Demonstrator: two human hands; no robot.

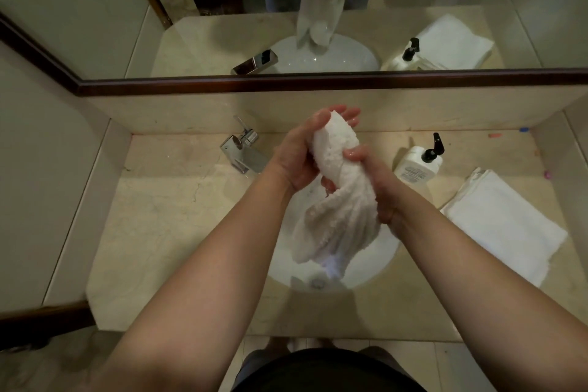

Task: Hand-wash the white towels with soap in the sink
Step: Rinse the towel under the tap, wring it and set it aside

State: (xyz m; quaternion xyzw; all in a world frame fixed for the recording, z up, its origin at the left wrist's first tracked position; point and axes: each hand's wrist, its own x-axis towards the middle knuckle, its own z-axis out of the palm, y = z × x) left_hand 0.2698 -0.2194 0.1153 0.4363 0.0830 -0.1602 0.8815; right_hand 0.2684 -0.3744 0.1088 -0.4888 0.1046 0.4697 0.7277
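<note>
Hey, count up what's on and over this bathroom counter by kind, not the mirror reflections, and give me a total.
White towels: 2, the wet terry towel held over the white round sink, and the folded white towel on the beige marble counter
White pump bottle with black pump: 1
Chrome faucet: 1
Total: 4

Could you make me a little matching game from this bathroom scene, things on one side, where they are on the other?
Things:
1. wet towel
2. folded towel
3. soap bottle
4. faucet

Places:
A. flat on the counter, far right
B. left of the sink
C. gripped by both hands over the sink
D. standing between sink and folded towel

Pairs: 1-C, 2-A, 3-D, 4-B
</note>
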